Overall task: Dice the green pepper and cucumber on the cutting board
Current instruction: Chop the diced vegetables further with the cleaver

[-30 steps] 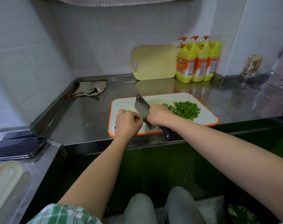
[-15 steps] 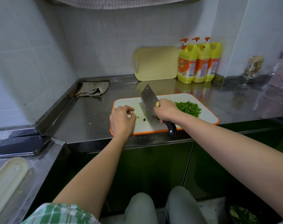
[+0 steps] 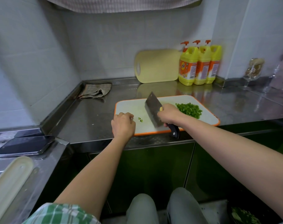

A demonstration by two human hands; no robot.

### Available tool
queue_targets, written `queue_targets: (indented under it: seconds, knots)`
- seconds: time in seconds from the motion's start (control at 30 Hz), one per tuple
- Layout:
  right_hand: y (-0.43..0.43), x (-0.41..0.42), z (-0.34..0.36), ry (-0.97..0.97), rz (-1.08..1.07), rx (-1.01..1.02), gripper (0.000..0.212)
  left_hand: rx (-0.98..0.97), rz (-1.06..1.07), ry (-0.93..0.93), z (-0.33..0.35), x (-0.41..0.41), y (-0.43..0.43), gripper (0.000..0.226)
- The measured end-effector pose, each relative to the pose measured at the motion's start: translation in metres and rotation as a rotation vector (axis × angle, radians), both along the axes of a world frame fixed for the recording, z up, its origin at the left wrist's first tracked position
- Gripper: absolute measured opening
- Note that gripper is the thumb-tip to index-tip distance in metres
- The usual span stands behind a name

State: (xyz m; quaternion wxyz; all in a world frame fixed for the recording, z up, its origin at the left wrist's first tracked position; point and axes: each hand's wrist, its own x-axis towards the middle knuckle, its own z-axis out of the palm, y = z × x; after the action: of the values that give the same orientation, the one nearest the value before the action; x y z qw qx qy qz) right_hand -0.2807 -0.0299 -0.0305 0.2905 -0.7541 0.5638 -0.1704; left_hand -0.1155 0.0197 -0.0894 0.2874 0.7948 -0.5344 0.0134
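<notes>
A white cutting board [image 3: 207,118] with an orange rim lies on the steel counter. A heap of diced green pepper [image 3: 189,109] sits on its right part. Two or three loose green bits [image 3: 140,119] lie near the left middle. My right hand [image 3: 169,114] grips the black handle of a cleaver [image 3: 153,109], whose blade stands on the board between the loose bits and the heap. My left hand [image 3: 123,126] rests at the board's left front corner with its fingers curled; nothing shows in it. No cucumber is in view.
A pale yellow board [image 3: 157,66] leans on the back wall beside three yellow detergent bottles [image 3: 199,63]. A folded cloth [image 3: 95,90] lies at the back left. A glass [image 3: 253,70] stands at the far right. A phone [image 3: 22,146] lies on the lower ledge at left.
My left hand has drawn back from the blade to the board's left front corner. The cleaver has shifted right toward the heap, and a few green bits now lie bare on the board.
</notes>
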Motion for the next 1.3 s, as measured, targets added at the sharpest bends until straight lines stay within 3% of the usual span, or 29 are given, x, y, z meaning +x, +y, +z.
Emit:
queue_targets:
  seconds: [0.1,0.2,0.5,0.63,0.73,0.9,1.1,1.2,1.3]
  knots:
    - [0.007,0.016,-0.001,-0.058,0.098,0.012,0.019,-0.013,0.019,0.026,0.0,-0.001,0.0,0.036]
    - [0.015,0.028,-0.003,0.015,0.167,0.039,0.02,-0.012,0.027,0.025,0.0,-0.002,0.0,0.037]
    - [-0.013,-0.023,-0.003,0.023,-0.041,0.094,0.018,0.04,0.031,0.012,0.004,-0.008,-0.001,0.031]
    - [-0.017,-0.041,-0.002,-0.166,-0.057,0.099,0.009,0.008,0.004,-0.008,0.004,-0.014,-0.005,0.03]
    - [-0.025,-0.048,0.005,-0.391,-0.086,0.064,0.017,-0.024,-0.069,0.002,0.006,-0.025,-0.013,0.026]
    - [-0.046,-0.073,0.013,-0.585,-0.241,0.062,0.012,-0.087,-0.289,-0.058,0.017,-0.049,-0.035,0.021]
    - [-0.063,-0.093,-0.001,-0.658,-0.344,0.125,0.006,-0.067,-0.588,-0.245,0.027,-0.084,-0.062,0.023]
    - [-0.064,-0.094,-0.002,-0.661,-0.328,0.142,0.018,-0.023,-0.61,-0.392,0.024,-0.095,-0.073,0.026]
    - [-0.064,-0.094,-0.003,-0.659,-0.296,0.15,0.02,-0.028,-0.594,-0.395,0.021,-0.098,-0.077,0.022]
